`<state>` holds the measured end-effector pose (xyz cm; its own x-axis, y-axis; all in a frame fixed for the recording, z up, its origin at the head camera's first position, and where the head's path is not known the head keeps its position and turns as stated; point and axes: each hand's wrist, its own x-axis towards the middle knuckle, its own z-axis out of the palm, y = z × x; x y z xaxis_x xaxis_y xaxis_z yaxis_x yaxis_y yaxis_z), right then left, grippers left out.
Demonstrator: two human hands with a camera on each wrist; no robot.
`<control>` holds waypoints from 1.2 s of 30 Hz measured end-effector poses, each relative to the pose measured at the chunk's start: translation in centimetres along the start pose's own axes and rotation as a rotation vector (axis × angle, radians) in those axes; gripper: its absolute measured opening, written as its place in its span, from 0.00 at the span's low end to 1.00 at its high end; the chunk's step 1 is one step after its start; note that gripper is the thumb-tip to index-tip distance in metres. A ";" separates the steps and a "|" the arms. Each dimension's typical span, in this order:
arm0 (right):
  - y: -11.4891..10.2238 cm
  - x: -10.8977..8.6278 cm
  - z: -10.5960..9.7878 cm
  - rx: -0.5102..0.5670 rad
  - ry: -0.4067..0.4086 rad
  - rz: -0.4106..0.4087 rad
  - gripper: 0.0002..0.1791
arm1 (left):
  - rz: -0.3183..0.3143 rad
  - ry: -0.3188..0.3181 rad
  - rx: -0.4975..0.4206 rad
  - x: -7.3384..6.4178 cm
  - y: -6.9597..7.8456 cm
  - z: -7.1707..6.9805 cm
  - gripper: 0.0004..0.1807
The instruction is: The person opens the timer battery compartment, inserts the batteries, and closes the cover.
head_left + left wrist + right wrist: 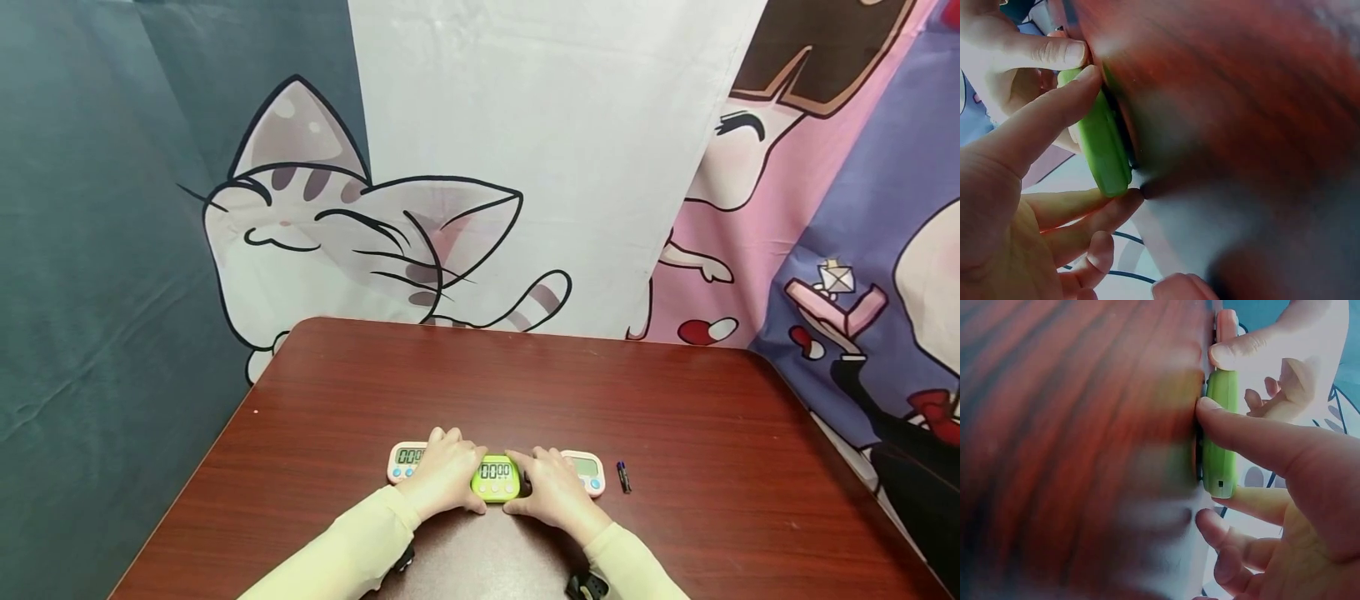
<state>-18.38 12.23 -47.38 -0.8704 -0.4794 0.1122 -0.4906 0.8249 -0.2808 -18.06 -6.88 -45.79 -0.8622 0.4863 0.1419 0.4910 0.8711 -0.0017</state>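
A lime-green digital timer lies face up on the table, its display showing zeros. My left hand grips its left side, with the thumb on the near edge and the fingers at the far edge. From the right, my right hand holds the same timer, its thumb on the near edge. A pale pink timer lies left of the green one, partly covered by my left hand. Another pale timer sits on the right, partly behind my right hand; its visible screen looks blank.
A small dark blue and black pen-like item lies right of the timers. All of it rests on a reddish-brown wooden table. Cartoon-printed cloth hangs behind the table. Dark wrist devices sit at my cuffs.
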 end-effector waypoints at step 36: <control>5.9 -4.4 -2.6 -0.086 0.218 0.095 0.36 | 0.008 0.058 -0.086 4.2 5.9 0.3 0.32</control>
<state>-17.51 19.97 -47.00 -0.8968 -0.3303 0.2944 -0.3997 0.8902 -0.2186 -18.80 0.35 -45.45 -0.8508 0.4861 0.1995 0.5088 0.8571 0.0813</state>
